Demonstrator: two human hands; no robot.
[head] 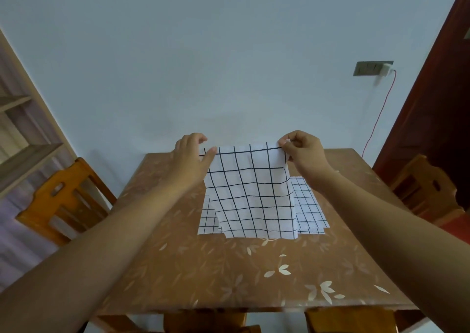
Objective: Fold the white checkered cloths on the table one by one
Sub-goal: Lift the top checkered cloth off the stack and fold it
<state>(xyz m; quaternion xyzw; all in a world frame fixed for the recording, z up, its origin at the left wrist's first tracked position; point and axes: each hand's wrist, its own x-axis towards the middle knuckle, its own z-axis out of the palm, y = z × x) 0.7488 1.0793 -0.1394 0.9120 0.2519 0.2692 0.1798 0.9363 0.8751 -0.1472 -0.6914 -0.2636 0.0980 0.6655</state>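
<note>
Desk (229,276) surface lies nearest you, brown with a pale leaf print, and your forearms cross it from 7 and 5 o'clock. Past its middle, toward 12 o'clock, flat cloths (307,205) lie spread on it, white with thin dark checks, showing on either side of the one you lift. That held cloth (249,187) hangs in front of them, its top edge stretched level between your hands and its bottom hem down at the near edge of the flat ones. Your left hand (189,159) pinches the top corner at 10 o'clock, thumb laid on the fabric, fingers curled behind. Your right hand (304,152) pinches the corner at 2 o'clock between thumb and curled fingers. A wooden chair (63,200) stands at the desk's 9 o'clock, a second chair (427,187) at 3 o'clock. Beyond is a pale wall (229,52) with a socket (372,68) at 1 o'clock and a red cable (379,119) hanging from it.
</note>
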